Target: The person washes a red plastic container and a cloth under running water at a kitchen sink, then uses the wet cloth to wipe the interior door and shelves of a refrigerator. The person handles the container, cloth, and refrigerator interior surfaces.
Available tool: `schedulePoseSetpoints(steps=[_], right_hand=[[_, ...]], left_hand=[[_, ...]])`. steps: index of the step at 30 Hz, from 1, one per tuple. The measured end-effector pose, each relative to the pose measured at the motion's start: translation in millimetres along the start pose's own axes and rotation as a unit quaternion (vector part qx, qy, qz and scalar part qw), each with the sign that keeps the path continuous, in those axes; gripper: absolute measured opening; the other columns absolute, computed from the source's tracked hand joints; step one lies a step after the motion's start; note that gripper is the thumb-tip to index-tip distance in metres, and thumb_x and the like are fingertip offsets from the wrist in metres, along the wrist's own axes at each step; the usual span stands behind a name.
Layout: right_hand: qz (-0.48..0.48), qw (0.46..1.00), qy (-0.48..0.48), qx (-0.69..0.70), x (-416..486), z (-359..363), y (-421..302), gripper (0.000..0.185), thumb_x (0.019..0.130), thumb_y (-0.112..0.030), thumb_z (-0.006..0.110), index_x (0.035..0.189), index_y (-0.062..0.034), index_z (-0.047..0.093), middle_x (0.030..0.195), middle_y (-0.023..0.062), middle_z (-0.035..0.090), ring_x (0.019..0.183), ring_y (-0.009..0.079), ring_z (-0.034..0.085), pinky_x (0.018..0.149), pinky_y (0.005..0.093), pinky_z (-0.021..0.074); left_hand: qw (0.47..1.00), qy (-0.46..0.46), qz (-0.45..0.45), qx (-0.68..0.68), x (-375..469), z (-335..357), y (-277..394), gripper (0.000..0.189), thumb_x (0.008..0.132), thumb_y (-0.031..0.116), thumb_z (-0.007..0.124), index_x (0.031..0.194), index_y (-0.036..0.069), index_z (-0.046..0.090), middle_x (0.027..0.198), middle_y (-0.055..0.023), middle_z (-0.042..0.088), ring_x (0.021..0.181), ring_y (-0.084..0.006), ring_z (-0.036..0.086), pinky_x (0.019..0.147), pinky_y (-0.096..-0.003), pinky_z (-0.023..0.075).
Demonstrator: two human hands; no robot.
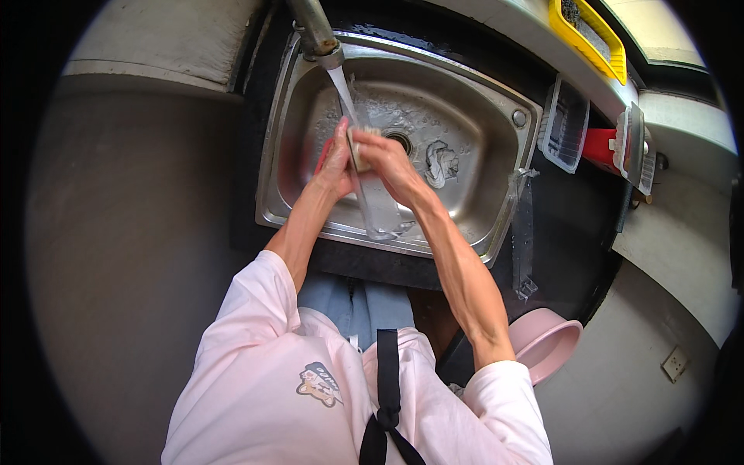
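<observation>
My left hand grips a long clear plastic piece that slants over the stainless steel sink. Its full shape is hard to make out. Something red shows beside that hand, mostly hidden. My right hand, blurred, presses a pale yellowish pad, perhaps a sponge, against the plastic. Water streams from the metal faucet down to the plastic. A crumpled wet cloth, whitish grey, lies on the sink floor right of the drain.
Another clear plastic strip lies across the sink's right rim and the black counter. Clear tubs and a red container stand at the right, below a yellow basket on the ledge. A pink basin leans near my right elbow.
</observation>
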State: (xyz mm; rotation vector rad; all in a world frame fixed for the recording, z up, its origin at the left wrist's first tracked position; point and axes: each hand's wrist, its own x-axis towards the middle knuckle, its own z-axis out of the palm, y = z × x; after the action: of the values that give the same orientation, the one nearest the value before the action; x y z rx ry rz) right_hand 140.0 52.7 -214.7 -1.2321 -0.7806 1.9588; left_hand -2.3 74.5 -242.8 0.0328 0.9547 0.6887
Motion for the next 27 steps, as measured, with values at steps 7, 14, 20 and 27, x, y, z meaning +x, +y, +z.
schedulePoseSetpoints(steps=[7,14,20,27], right_hand=[[-0.039,0.973,-0.174,-0.147,-74.2,-2.2,-3.3,0.021,0.094,-0.012,0.071,0.109,0.0011,0.076,0.134,0.0112,0.067,0.118,0.024,0.063,0.1,0.0354,0.0492],[0.043,0.921,0.003,-0.387,-100.8,-54.0,-13.4,0.019,0.092,-0.008,0.068,0.106,0.0025,0.075,0.101,0.0234,0.074,0.096,0.0356,0.072,0.085,0.0426,0.0546],[0.041,0.899,0.181,-0.396,-62.0,-44.9,5.6,0.042,0.102,-0.034,0.057,0.112,0.0039,0.072,0.102,0.0255,0.074,0.1,0.0429,0.071,0.086,0.0517,0.0528],[-0.027,0.906,0.138,-0.399,-12.5,26.2,-3.1,0.04,0.1,-0.034,0.054,0.105,0.0023,0.071,0.098,0.0304,0.072,0.1,0.0496,0.068,0.088,0.0572,0.0524]], left_hand=[[0.992,-0.009,-0.085,0.09,26.6,-3.2,24.4,0.091,0.092,0.075,0.054,0.132,-0.007,0.049,0.113,-0.0263,0.068,0.093,-0.0367,0.073,0.083,-0.0496,0.0632],[0.907,0.01,-0.075,0.415,48.2,38.7,41.8,0.072,0.096,0.054,0.062,0.128,-0.009,0.046,0.1,-0.0243,0.069,0.063,-0.0308,0.072,0.056,-0.0417,0.063],[0.945,0.021,-0.09,0.315,44.1,18.5,44.3,0.057,0.1,0.043,0.053,0.123,-0.009,0.048,0.108,-0.0286,0.066,0.086,-0.0341,0.073,0.067,-0.0445,0.0641],[0.974,0.116,0.027,0.191,43.2,-15.0,25.5,0.048,0.107,0.046,0.051,0.113,-0.002,0.052,0.099,-0.0196,0.066,0.088,-0.0312,0.07,0.08,-0.0441,0.0606]])
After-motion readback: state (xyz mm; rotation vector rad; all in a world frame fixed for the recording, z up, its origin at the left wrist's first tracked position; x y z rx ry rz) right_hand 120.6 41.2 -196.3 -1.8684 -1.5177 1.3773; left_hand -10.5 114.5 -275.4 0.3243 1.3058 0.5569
